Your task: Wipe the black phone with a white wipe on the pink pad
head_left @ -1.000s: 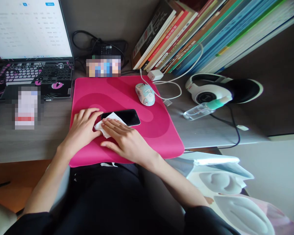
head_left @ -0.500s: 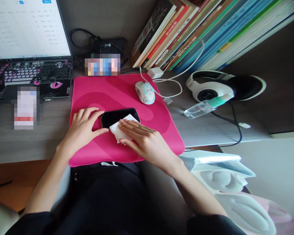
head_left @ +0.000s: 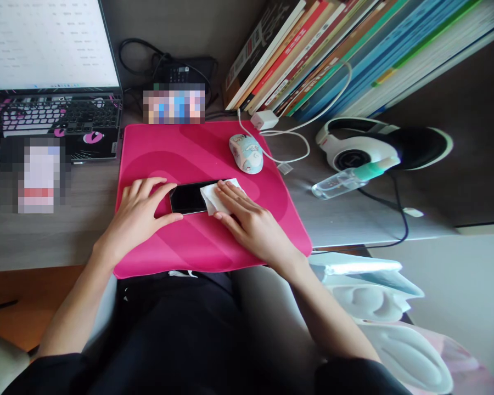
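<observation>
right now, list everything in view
phone: 1, black, on mat, right end under tissue
tissue: 1, white, under right hand
mat: 1, pink, on desk
mouse: 1, pastel, mat's far right
laptop: 1, mostly black, left
pixelated items: 2, mixed, by laptop; behind mat
cables: several, black or white, behind mat, near charger
charger: 1, white, behind mouse
books: many, mixed, back right
headphones: 1, white and black, right
bottle: 1, clear and green, before headphones
desk: 1, grey-brown, beneath
moulded shapes: 2, white, bottom right
left hand: 1, bare, at phone's left end
right hand: 1, bare, on tissue
</observation>
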`<state>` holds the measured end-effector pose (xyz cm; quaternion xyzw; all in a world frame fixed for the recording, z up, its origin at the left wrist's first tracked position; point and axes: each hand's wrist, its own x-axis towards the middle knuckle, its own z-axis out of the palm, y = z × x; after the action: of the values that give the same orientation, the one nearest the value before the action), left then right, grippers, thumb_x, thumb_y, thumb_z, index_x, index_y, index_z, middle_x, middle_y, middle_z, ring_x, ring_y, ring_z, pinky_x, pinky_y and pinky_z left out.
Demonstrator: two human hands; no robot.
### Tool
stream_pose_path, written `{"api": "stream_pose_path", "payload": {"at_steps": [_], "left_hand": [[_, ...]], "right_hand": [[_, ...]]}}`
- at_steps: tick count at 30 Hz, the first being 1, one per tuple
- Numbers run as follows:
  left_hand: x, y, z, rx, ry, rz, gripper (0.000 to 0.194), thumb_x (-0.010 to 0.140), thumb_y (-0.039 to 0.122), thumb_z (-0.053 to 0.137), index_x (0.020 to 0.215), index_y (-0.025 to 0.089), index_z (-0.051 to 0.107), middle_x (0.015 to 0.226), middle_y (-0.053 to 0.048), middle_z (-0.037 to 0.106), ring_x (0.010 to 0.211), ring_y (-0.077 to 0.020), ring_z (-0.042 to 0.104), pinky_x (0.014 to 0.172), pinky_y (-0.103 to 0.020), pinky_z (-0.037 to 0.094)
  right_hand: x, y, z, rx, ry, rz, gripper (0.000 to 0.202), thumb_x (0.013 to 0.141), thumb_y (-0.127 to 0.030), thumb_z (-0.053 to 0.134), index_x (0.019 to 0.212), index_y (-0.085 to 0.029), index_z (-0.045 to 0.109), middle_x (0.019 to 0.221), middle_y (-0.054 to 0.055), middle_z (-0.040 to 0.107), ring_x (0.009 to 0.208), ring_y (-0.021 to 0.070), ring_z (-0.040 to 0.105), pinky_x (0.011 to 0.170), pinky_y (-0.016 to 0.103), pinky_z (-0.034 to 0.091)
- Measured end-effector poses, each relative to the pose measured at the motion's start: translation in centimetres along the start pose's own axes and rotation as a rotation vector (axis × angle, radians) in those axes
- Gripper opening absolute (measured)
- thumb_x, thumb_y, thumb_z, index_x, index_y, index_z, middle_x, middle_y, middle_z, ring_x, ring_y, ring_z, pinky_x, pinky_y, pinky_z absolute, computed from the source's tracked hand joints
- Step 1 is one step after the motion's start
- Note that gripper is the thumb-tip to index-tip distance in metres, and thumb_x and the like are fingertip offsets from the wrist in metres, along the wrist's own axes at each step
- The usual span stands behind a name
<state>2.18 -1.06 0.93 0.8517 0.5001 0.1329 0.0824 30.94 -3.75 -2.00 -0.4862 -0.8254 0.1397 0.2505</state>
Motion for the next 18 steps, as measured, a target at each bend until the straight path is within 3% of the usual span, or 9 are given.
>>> {"api": "stream_pose_path", "payload": {"at_steps": [5,11,18], "left_hand": [[0.1,0.0,0.0,-0.016,0.000,-0.004,0.061,0.101,0.055,0.069,0.156,0.033,0.053,0.158,-0.009,0.055,0.137,-0.0353,0.053,0.116,-0.053,0.043],[0.1,-0.1,0.2,-0.006,-0.001,-0.017,0.063,0.100,0.052,0.071,0.155,0.028,0.052,0.159,-0.011,0.054,0.140,-0.0366,0.050,0.117,-0.054,0.042],[0.1,-0.5,0.6,0.001,0.007,-0.011,0.064,0.096,0.031,0.074,0.154,0.021,0.049,0.158,-0.013,0.055,0.137,-0.0370,0.052,0.116,-0.053,0.043]], "right_hand": [[2.2,-0.7,0.5,-0.034,-0.032,-0.027,0.069,0.110,-0.058,0.051,0.166,-0.016,0.047,0.169,0.017,0.048,0.161,0.0324,0.038,0.132,0.059,0.037],[4.0,-3.6,2.2,-0.040,-0.059,-0.124,0.080,0.107,-0.067,0.050,0.164,-0.011,0.048,0.169,0.020,0.048,0.161,0.0327,0.040,0.135,0.056,0.033],[4.9,-5.3,3.6,-0.029,-0.099,-0.272,0.083,0.107,-0.066,0.049,0.160,-0.002,0.050,0.167,0.024,0.048,0.161,0.0317,0.039,0.137,0.052,0.029]]}}
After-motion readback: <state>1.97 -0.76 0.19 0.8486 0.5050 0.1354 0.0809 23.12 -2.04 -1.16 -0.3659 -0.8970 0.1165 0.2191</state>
